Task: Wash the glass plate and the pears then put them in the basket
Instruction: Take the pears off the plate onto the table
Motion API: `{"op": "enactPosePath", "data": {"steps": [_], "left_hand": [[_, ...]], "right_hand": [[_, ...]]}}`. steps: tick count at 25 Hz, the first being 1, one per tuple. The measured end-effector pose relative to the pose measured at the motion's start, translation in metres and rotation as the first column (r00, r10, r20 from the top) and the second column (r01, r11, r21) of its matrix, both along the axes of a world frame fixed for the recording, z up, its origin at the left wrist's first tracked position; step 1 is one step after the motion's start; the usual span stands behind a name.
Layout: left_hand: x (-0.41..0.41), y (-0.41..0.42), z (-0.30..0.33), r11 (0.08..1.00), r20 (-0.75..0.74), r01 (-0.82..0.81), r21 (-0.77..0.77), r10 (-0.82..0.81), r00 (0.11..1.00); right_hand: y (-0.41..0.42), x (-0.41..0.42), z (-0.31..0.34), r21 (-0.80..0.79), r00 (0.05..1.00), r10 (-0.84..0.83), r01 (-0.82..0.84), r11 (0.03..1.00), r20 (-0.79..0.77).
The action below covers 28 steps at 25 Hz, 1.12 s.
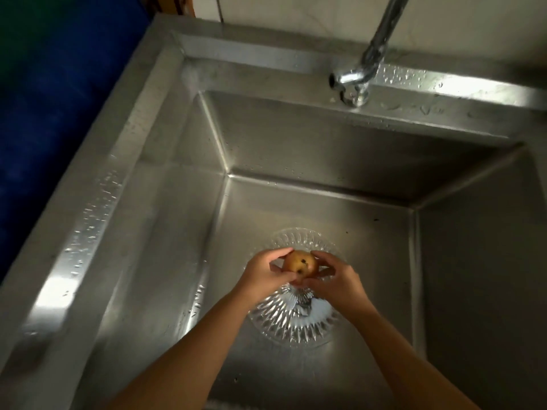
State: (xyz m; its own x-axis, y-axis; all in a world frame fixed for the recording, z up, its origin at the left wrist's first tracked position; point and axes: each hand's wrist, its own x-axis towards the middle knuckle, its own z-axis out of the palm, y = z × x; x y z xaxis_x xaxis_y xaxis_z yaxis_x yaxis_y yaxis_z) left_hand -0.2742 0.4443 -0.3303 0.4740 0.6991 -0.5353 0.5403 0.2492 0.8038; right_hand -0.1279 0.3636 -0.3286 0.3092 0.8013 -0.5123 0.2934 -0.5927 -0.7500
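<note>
A brownish-yellow pear [301, 264] with dark spots is held between both hands over the sink bottom. My left hand [265, 275] grips it from the left, my right hand [334, 279] from the right. Under the hands a cut-glass plate [291, 324] lies on the sink floor, partly hidden by my hands and wrists. No other pear and no basket appear in this view.
The deep steel sink [310, 161] has wet rims on the left and at the back. A chrome tap [359, 75] stands at the back rim, with no stream visible. A dark blue surface [44, 99] lies to the left of the sink.
</note>
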Motion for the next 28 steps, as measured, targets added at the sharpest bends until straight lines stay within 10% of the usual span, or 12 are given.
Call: {"op": "enactPosePath", "data": {"steps": [14, 28], "left_hand": [[-0.251, 0.034, 0.302, 0.727, 0.292, -0.684, 0.064, 0.642, 0.709], [-0.446, 0.028, 0.257, 0.412, 0.195, -0.898, -0.154, 0.904, 0.381]], "right_hand": [[0.139, -0.229, 0.274, 0.456, 0.859, 0.498, -0.397, 0.796, -0.122], [0.166, -0.455, 0.229, 0.338, 0.737, 0.673, -0.619, 0.709, -0.062]]}}
